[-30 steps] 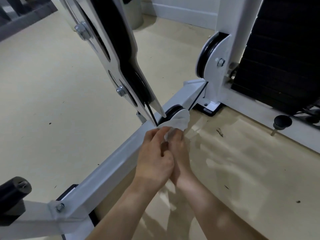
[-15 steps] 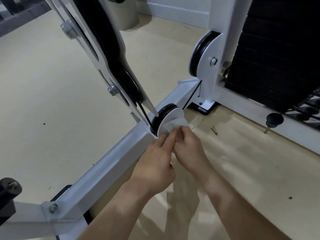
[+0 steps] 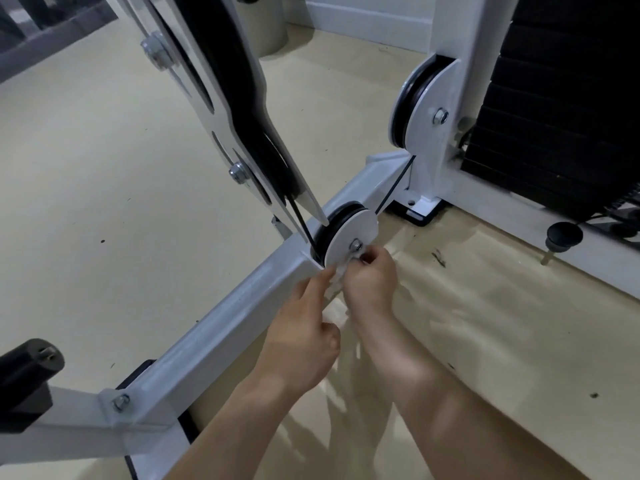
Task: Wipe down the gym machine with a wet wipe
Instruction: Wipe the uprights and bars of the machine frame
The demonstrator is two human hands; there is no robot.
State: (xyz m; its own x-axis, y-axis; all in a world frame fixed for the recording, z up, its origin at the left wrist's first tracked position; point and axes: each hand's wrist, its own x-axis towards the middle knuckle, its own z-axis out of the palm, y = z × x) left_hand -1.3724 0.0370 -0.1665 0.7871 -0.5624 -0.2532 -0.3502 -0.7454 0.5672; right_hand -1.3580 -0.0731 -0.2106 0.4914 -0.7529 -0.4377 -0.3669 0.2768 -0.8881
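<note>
The floor point(image 3: 86, 202) is pale and scuffed. The white machine point(image 3: 242, 306) runs its base beam across it towards a black weight stack point(image 3: 561, 116). A slanted arm point(image 3: 221, 81) comes down to a low pulley point(image 3: 353, 233) on the beam. The left hand point(image 3: 304, 327) reaches forward with fairly straight fingers, their tips touching the wipe point(image 3: 337, 277). The right hand point(image 3: 372, 275) has curled fingers pinching the wipe. The wipe is bunched between both hands, against the pulley's lower edge, just under its bolt point(image 3: 356, 244).
</note>
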